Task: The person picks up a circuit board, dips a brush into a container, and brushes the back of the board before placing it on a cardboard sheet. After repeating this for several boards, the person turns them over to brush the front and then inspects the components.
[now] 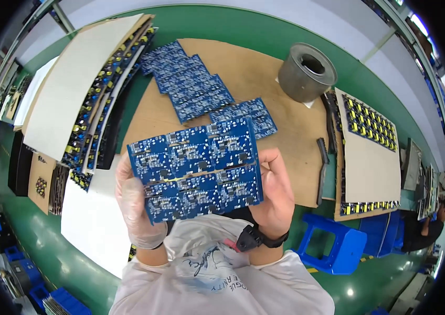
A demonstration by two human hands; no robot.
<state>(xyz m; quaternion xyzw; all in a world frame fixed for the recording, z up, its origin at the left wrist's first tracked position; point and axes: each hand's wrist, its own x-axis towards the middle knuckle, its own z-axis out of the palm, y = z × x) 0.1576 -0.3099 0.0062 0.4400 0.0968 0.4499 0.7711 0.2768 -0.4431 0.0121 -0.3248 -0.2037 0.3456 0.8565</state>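
Between my two hands I hold a blue circuit board panel (188, 197), its component side facing up, made of several small boards in two rows. My left hand (132, 202), in a thin whitish glove, grips its left edge. The bare right hand (274, 191) closes on the right edge, with a dark band at the wrist. Just beyond the held panel, another blue panel (264, 118) lies on the brown board-covered worktop (254, 68). Farther off, several more blue panels (191, 86) overlap one another in a row.
A grey metal can (306, 73) with a round opening stands at the back right. Tall stacks of cardboard (70, 79) and component-filled boards rise at left. On the right, yellow-and-black boards (369, 123) rest on cardboard beside a dark strip (321, 170). A blue stool (330, 244) and a person (424, 231) are right.
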